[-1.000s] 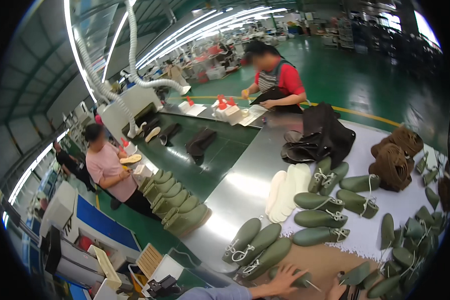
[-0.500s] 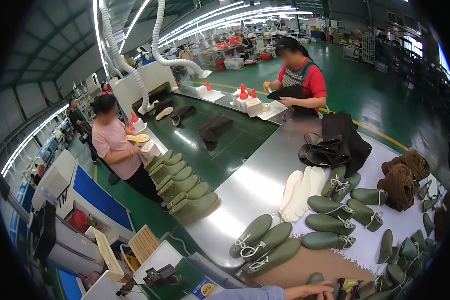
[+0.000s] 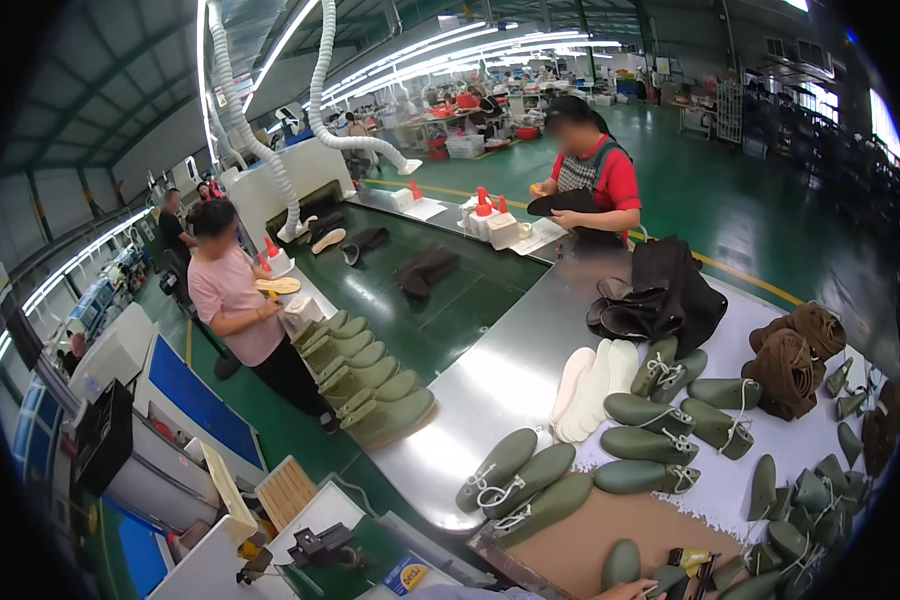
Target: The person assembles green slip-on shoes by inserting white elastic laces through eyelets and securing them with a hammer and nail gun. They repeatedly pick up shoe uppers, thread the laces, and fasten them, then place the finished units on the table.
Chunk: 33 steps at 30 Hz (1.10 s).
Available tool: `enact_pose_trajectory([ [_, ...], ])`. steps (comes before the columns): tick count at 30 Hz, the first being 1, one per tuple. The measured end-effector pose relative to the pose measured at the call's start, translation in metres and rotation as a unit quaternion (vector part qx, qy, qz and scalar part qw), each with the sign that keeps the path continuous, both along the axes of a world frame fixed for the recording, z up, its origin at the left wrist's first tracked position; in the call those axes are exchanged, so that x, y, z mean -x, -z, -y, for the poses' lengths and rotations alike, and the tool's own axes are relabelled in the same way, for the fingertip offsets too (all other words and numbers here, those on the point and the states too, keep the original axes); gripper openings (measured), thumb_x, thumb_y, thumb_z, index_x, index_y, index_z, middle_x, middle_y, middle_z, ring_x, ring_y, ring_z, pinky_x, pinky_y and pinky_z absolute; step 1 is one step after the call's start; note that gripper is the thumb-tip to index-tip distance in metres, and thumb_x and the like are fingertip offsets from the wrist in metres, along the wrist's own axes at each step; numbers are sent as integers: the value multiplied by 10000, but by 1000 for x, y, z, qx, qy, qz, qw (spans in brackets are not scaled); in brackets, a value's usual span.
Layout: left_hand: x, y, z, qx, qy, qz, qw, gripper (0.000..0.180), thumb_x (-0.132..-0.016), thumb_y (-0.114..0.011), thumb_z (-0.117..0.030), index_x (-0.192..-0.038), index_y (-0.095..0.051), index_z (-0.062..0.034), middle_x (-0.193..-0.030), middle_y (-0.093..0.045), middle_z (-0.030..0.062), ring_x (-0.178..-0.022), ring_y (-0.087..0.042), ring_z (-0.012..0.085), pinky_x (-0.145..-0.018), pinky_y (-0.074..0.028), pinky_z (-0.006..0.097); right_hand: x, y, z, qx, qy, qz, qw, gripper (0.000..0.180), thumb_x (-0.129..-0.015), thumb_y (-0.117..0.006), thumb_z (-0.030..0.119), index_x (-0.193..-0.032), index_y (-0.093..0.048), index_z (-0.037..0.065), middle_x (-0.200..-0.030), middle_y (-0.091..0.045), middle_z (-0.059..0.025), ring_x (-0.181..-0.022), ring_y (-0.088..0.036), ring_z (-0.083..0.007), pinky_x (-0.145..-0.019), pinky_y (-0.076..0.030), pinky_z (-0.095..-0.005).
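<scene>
At the lower edge, a small part of my left hand (image 3: 625, 591) shows, with its pale blue sleeve (image 3: 475, 594) coming in from the left. Most of the fingers are cut off, so I cannot tell what they hold. Just above them a green shoe last (image 3: 620, 564) stands out from the edge, close to the fingers. A yellow and black tool (image 3: 690, 562), like a nail gun, lies to the right. My right hand cannot be made out. Green lasts with white cords (image 3: 530, 482) lie on the brown board (image 3: 620, 515) and white sheet.
Pale insoles (image 3: 582, 395), black boot uppers (image 3: 660, 300) and bundled brown uppers (image 3: 790, 365) lie farther back. Green lasts (image 3: 385, 410) stand in a row by the dark conveyor (image 3: 450, 315). A person in pink (image 3: 235, 290) and one in red (image 3: 610, 185) work across from me, holding shoe parts.
My left hand and forearm have dropped lower, mostly out of the picture. More of the green last beside the hand shows. The camera view has shifted slightly.
</scene>
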<state>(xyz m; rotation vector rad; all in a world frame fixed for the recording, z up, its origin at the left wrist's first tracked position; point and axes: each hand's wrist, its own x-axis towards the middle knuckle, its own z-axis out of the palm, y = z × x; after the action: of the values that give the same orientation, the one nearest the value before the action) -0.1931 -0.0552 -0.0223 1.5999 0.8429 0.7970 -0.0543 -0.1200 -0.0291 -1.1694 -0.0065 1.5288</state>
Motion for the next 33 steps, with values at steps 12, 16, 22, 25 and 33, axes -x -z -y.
enact_pose_trajectory([
  [12,25,-64,15,148,103,-30,983,353,-971,-505,-166,-1285,-629,-62,-1161,-688,251,-1070,-690,352,-881,-546,465,39,-114,-21,-48,-12,207,977,561,-1019,-626,342,-1436,-519,-18,-1418,-588,-157,-1273,-569,-300,-1066,-460,-412],
  [16,16,-71,18,-87,37,-78,992,416,-934,-619,-258,-1332,-624,-134,-1307,-648,190,-1241,-607,302,-1002,-471,524,40,-186,-22,-100,22,388,916,545,-1017,-631,322,-1423,-529,-27,-1401,-597,-165,-1261,-573,-298,-1060,-459,-406],
  [22,-8,54,15,-226,33,-99,969,310,-873,-722,-362,-1166,-743,-261,-1387,-624,18,-1397,-453,337,-1061,-342,646,83,-233,-14,-131,-64,514,845,521,-1014,-639,292,-1403,-544,-40,-1376,-610,-175,-1244,-580,-295,-1052,-458,-398],
  [25,22,8,-2,-279,4,-101,955,258,-913,-689,-464,-1085,-765,-286,-1168,-712,-59,-1367,-477,338,-1065,-348,636,67,-245,-2,-107,21,438,892,435,-1016,-627,174,-1382,-556,-50,-1294,-636,-201,-1144,-612,-298,-959,-501,-385],
  [33,68,16,-22,-440,105,-187,872,697,-679,-869,-302,-1296,-575,-166,-1263,-551,105,-1244,-495,285,-1009,-393,481,7,-193,15,-156,21,539,827,414,-1048,-599,196,-1383,-539,-40,-1200,-664,-187,-1036,-630,-258,-881,-529,-358],
])
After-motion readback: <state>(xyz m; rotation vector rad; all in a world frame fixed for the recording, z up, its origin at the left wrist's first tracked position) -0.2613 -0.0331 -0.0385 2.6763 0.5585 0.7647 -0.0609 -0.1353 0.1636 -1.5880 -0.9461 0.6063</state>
